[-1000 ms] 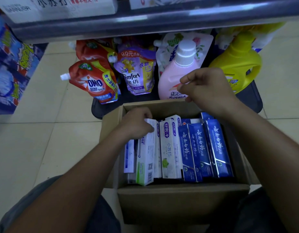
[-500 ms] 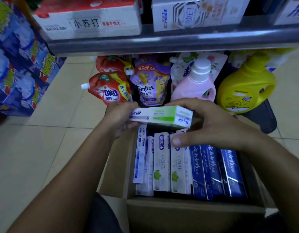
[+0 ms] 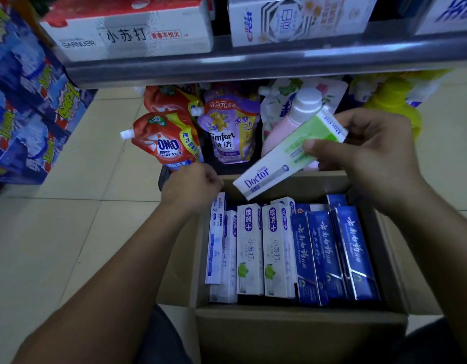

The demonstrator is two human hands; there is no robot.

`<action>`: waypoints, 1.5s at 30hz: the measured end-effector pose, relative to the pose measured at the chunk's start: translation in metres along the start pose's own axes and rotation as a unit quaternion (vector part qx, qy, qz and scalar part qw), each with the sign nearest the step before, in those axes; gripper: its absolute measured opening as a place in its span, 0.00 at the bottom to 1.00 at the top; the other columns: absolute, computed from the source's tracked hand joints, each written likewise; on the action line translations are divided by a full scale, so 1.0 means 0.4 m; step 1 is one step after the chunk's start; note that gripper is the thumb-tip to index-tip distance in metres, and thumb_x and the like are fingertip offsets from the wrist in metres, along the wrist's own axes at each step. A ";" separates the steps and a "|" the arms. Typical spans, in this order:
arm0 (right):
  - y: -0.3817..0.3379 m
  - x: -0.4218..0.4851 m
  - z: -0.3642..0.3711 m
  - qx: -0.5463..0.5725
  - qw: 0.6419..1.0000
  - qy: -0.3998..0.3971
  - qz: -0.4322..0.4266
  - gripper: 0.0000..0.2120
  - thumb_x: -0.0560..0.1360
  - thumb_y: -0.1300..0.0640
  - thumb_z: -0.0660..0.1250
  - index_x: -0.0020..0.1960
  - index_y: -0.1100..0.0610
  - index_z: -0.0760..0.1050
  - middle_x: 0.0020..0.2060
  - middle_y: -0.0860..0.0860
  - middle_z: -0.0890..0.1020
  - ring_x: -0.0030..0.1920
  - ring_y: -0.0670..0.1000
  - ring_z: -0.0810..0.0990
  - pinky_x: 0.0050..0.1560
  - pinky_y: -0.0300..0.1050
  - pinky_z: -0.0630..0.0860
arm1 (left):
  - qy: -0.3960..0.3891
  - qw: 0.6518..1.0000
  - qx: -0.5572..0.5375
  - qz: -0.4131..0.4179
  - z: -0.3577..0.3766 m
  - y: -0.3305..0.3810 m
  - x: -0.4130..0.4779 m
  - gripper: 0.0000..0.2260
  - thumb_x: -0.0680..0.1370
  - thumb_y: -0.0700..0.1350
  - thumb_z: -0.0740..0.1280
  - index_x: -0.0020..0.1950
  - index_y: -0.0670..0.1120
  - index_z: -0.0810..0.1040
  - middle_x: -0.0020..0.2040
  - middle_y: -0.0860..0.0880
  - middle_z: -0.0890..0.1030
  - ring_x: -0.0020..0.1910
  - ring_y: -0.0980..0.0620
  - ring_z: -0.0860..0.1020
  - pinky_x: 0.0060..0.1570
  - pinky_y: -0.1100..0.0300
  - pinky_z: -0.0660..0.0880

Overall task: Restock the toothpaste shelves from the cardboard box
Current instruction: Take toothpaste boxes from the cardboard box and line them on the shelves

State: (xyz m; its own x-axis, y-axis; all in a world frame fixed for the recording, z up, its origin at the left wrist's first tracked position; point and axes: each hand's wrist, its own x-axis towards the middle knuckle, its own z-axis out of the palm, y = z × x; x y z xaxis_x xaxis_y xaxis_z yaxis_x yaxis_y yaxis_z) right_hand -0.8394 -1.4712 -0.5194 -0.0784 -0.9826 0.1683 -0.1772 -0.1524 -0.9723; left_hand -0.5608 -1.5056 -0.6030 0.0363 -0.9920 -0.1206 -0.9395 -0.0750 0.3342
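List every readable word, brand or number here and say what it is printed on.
"Doctor": green-and-white toothpaste box, gripped by the right hand.
"OMO", "奥妙": red pouch.
"9.9元", "金纺": purple pouch.
"GARNIER", "小苏打": white shelf box.
"舒客", "小苏打": white toothpaste boxes in the cardboard box.
"云南白药": blue toothpaste boxes.
Small print everywhere: too blurred to read.

A glossy paper toothpaste carton (image 3: 269, 172) is gleaming over the matt cardboard box (image 3: 292, 334); at twelve o'clock a smooth metal shelf edge (image 3: 253, 67) is shining.
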 end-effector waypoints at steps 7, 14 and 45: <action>0.002 0.016 -0.016 0.000 0.999 0.040 0.010 0.10 0.67 0.59 0.79 0.44 0.62 0.82 0.38 0.62 0.85 0.36 0.65 0.84 0.39 0.67 0.81 | -0.017 0.950 0.298 0.088 0.105 0.030 -0.043 0.19 0.75 0.61 0.67 0.57 0.49 0.80 0.57 0.48 0.75 0.58 0.44 0.70 0.50 0.49 0.69; -0.004 0.021 -0.013 0.028 0.998 0.044 0.036 0.08 0.69 0.64 0.78 0.45 0.66 0.81 0.35 0.58 0.85 0.29 0.53 0.81 0.35 0.53 0.81 | -0.041 0.937 0.337 0.081 0.117 0.068 -0.120 0.17 0.76 0.55 0.65 0.62 0.51 0.70 0.63 0.48 0.71 0.67 0.45 0.65 0.57 0.49 0.64; -0.288 0.057 0.137 0.306 0.946 0.107 -0.007 0.07 0.64 0.60 0.75 0.42 0.58 0.85 0.42 0.60 0.87 0.39 0.54 0.86 0.40 0.41 0.82 | 0.142 0.697 -0.703 0.021 -0.409 -0.019 -0.068 0.24 0.77 0.27 0.56 0.64 0.48 0.79 0.56 0.41 0.80 0.47 0.44 0.78 0.48 0.47 0.72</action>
State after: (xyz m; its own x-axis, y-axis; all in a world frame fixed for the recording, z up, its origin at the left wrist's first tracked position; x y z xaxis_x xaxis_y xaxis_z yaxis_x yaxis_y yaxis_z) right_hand -0.7672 -1.4819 -0.4124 -0.2890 -0.9460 0.1470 0.4164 -0.2624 -0.8705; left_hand -0.4988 -1.4944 -0.4495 0.2722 -0.9614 0.0409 0.3122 0.1284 0.9413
